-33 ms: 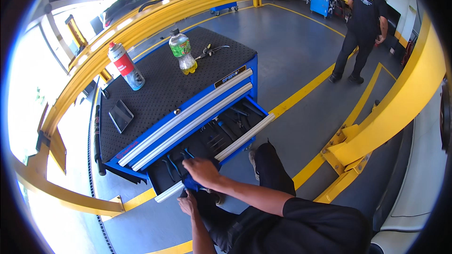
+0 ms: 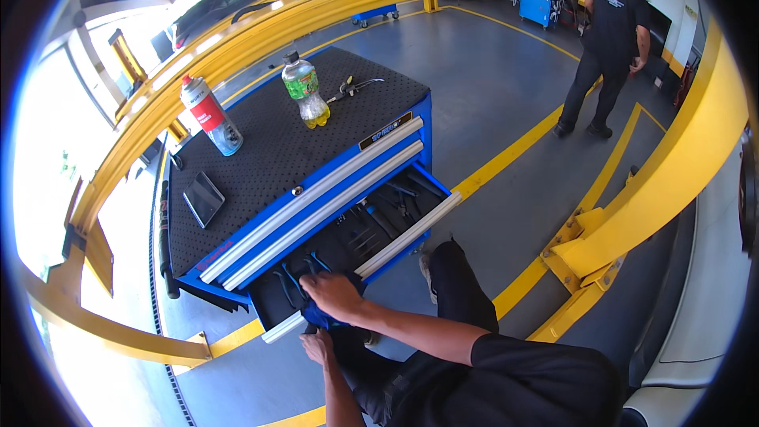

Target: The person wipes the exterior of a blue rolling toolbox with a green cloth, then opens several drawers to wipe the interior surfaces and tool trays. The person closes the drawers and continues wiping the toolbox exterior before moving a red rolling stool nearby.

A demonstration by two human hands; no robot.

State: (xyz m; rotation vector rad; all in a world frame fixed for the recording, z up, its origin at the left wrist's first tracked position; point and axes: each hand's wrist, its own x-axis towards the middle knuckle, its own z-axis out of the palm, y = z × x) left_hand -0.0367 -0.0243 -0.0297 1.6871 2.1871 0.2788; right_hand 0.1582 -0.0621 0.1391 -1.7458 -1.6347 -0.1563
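My right hand point(image 2: 332, 296) is over the near left part of the open tool drawer point(image 2: 324, 247), its fingers curled. What it grips, if anything, is hidden. Blue cloth-like material point(image 2: 318, 317) bunches just under that hand, at the drawer's front rail. Lower down, my left hand point(image 2: 319, 345) is closed just outside the rail, close to the blue material; a small dark thing shows at its fingertips, too unclear to name. Beside my right fingers, blue-handled pliers point(image 2: 292, 278) lie in the drawer. Other dark-handled tools point(image 2: 379, 217) lie farther right in it.
On the blue tool cabinet's black top point(image 2: 261, 166) stand a spray can point(image 2: 212, 116) and a plastic bottle point(image 2: 305, 88); a phone point(image 2: 204, 199) and a metal tool point(image 2: 353, 88) lie there. Yellow lift arms point(image 2: 664, 213) curve around. Another person point(image 2: 613, 47) stands far right.
My right hand has shifted slightly left and down, showing more of the blue material beneath it. My left hand has barely moved.
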